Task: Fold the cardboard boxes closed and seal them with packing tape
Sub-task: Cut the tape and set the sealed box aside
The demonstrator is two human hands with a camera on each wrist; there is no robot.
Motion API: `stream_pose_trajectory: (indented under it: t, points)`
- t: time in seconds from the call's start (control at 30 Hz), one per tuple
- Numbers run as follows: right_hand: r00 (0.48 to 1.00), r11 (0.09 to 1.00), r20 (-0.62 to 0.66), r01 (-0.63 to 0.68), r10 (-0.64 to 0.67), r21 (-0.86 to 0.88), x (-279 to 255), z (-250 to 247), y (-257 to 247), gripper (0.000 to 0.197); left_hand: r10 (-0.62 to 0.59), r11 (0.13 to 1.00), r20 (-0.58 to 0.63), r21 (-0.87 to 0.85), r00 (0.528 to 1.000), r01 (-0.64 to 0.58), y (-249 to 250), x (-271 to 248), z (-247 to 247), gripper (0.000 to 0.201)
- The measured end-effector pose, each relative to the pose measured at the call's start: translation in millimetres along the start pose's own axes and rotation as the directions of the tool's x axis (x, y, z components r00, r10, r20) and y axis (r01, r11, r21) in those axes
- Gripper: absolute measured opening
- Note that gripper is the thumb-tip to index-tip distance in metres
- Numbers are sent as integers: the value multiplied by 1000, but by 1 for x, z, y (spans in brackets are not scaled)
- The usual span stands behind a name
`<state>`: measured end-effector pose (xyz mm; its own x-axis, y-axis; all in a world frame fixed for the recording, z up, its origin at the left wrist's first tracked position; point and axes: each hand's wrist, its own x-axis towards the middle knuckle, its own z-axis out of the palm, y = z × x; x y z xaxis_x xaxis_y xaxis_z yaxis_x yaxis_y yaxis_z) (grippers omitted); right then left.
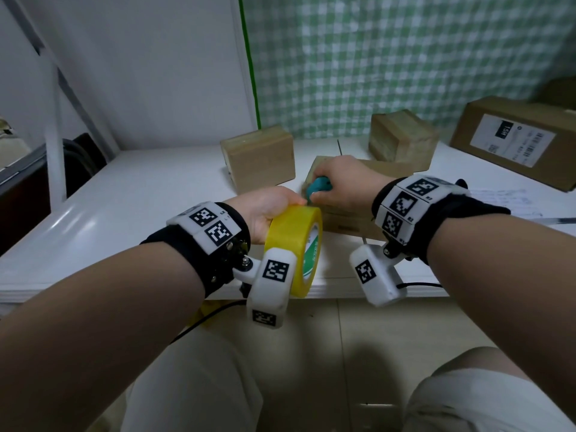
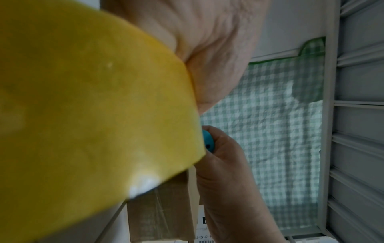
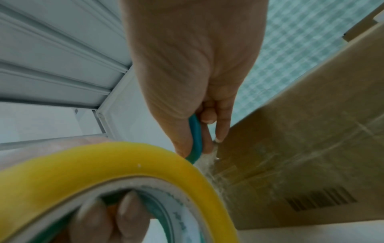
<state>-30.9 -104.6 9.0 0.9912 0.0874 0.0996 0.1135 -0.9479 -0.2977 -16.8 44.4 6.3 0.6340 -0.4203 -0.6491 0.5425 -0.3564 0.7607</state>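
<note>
My left hand [image 1: 268, 210] grips a yellow roll of packing tape [image 1: 294, 247] at the table's front edge, fingers through its core [image 3: 116, 218]. The roll [image 2: 83, 115] fills the left wrist view. My right hand [image 1: 343, 185] holds a small teal cutter [image 1: 319, 187] against the left end of a closed cardboard box [image 1: 349, 219]. In the right wrist view the teal cutter [image 3: 195, 138] meets a stretched strip of clear tape [image 3: 205, 161] running from the roll [image 3: 104, 164] to the box [image 3: 301, 148], whose top carries tape.
On the white table [image 1: 140, 194] stand two more small boxes [image 1: 258, 157] [image 1: 402, 138] behind my hands and a large labelled box [image 1: 517, 138] at the right. A green checked cloth [image 1: 405, 57] hangs behind. Papers [image 1: 505, 201] lie at the right.
</note>
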Motion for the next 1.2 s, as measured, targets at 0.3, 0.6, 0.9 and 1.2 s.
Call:
stream_pose_trajectory:
  t: [0.3,0.6,0.9,1.2]
  points:
    - [999,999,44,2,0,-50,3,7,-4,32,-11,1000,26,-19,1000,12,-1,0,-3,23]
    - [994,993,109,20,-8,-112,1,1,-7,32,5,1000,-12,-5,1000,-5,0,-3,-5,20]
    - [990,983,138,51,-26,-176,-3,-3,-9,31,-2,1000,-31,28,1000,3,0,-6,-8,23]
    - [981,964,193,81,-32,-253,-4,-6,-15,30,-21,996,-29,84,999,24,2,-11,-10,24]
